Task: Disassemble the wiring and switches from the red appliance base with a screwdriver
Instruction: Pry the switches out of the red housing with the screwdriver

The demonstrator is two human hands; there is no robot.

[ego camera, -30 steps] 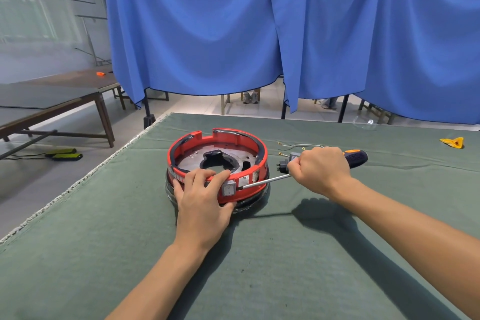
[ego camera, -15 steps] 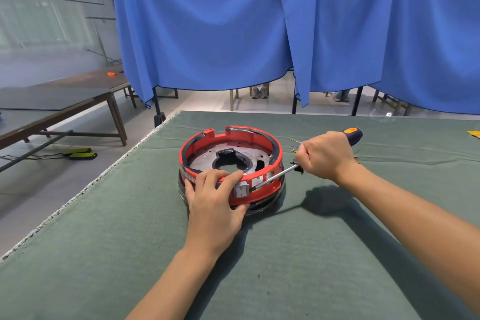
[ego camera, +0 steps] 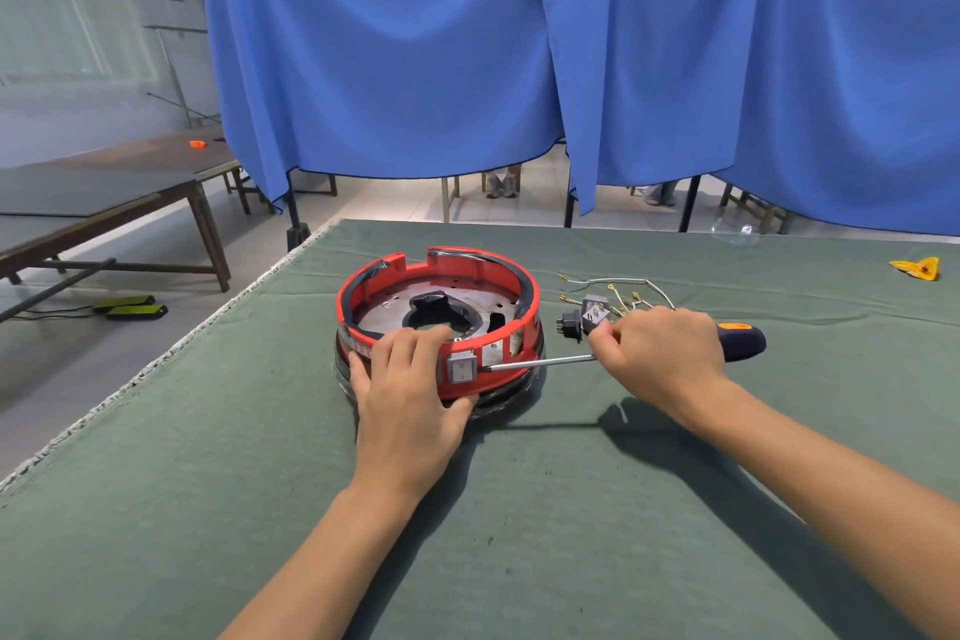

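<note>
Our left forearm comes up from the bottom centre of the frame, and our left hand lies palm down just left of centre, fingers curled forward over a rim and thumb pressed against its near side. Our right forearm crosses in from the lower right corner, rising toward the middle right. Our right hand is closed in a fist around a handle, knuckles up, wrist bent slightly, thumb side pointing left.

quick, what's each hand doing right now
left hand: open, pressed on the red base
right hand: closed on the screwdriver
</note>
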